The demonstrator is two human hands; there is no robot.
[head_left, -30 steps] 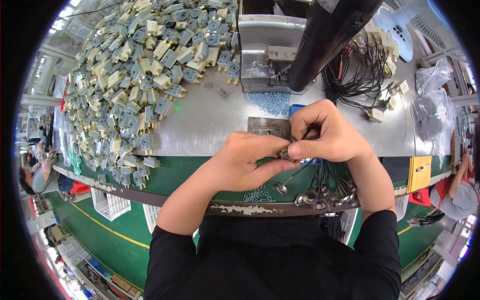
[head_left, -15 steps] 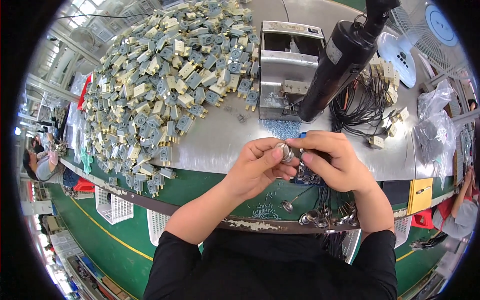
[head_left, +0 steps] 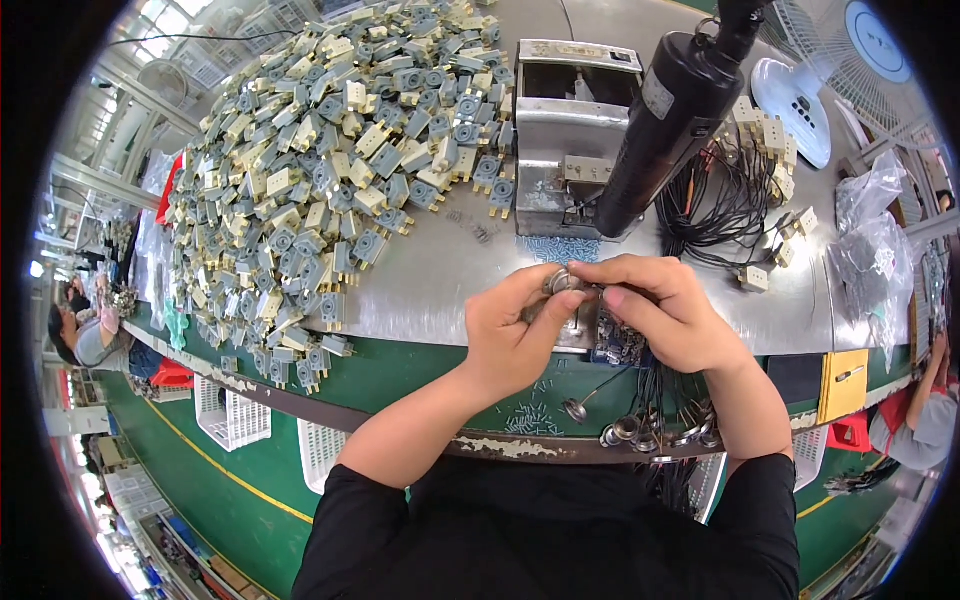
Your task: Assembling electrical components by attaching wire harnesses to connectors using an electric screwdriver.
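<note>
My left hand [head_left: 505, 330] is closed on a small round metal part [head_left: 561, 283], pinched between thumb and fingers. My right hand [head_left: 668, 310] meets it from the right. Its index fingertip touches the part's upper edge and its thumb sits just beside; whether it also grips a thin piece there is hidden. Below the right hand lies a dark blue board-like piece [head_left: 617, 345], partly covered. Black cables with round metal ends [head_left: 625, 428] hang at the table's near edge, and one more round metal end [head_left: 575, 410] lies left of them.
A large heap of grey and cream plastic housings [head_left: 330, 160] fills the left. Ahead stand a metal screw feeder [head_left: 575, 130] and a hanging black power screwdriver [head_left: 660, 130]. Bluish screws [head_left: 560, 250] and silver screws [head_left: 532, 420] lie loose. Cabled cream blocks [head_left: 755, 278] sit right.
My left hand has turned, its fingers now curled behind the round metal part, which has shifted slightly left and up. My right fingertips have followed it.
</note>
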